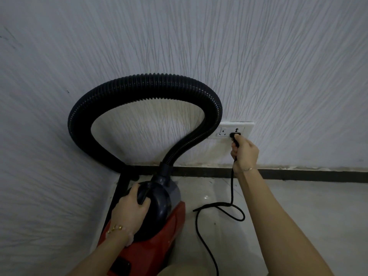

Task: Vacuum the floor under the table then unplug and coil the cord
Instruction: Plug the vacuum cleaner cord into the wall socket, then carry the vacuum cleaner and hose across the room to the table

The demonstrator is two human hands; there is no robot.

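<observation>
Textured white wall meets a glossy tile floor at a dark skirting. Plug (pixel 235 134) sits at the socket (pixel 236 130), low on the wall; right hand (pixel 244 154) is closed around it. Cord (pixel 232 188) trails slack to the floor. Left hand (pixel 129 209) grips the vacuum (pixel 159 226) handle near the corner. Recommendation: pull straight out by the plug body, not the cord, and keep the vacuum steadied.

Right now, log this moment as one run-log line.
right hand: grips plug at wall socket | left hand: on vacuum handle | cord: loose on floor, uncoiled | hose: arched
</observation>
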